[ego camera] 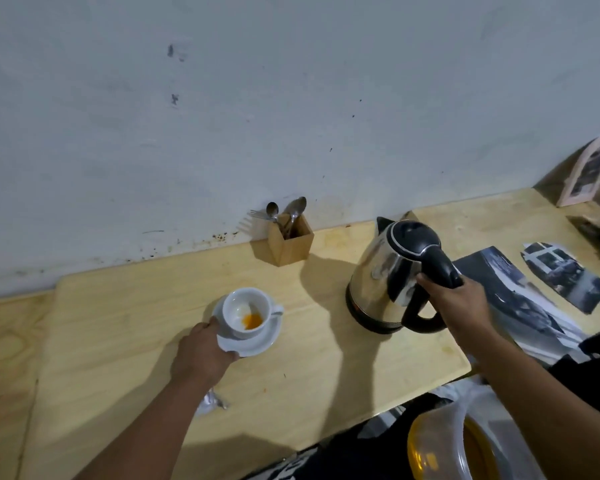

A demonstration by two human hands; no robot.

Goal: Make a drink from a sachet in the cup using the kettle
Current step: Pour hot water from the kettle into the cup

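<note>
A white cup (238, 308) stands on a white saucer (257, 342) on the wooden table; orange powder (252, 321) lies in its bottom. My left hand (201, 351) grips the saucer's near left rim. To the right stands a steel kettle (378, 271) with a black lid and handle, tilted slightly left. My right hand (459, 299) is closed around the kettle's black handle. A crumpled silvery sachet (212, 401) lies on the table, partly hidden by my left forearm.
A wooden holder (291, 242) with spoons and a fork stands against the wall behind the cup. Printed photos (520, 292) lie right of the kettle. A picture frame (586, 171) leans at the far right. A clear container with a yellow lid (440, 445) sits below the table edge.
</note>
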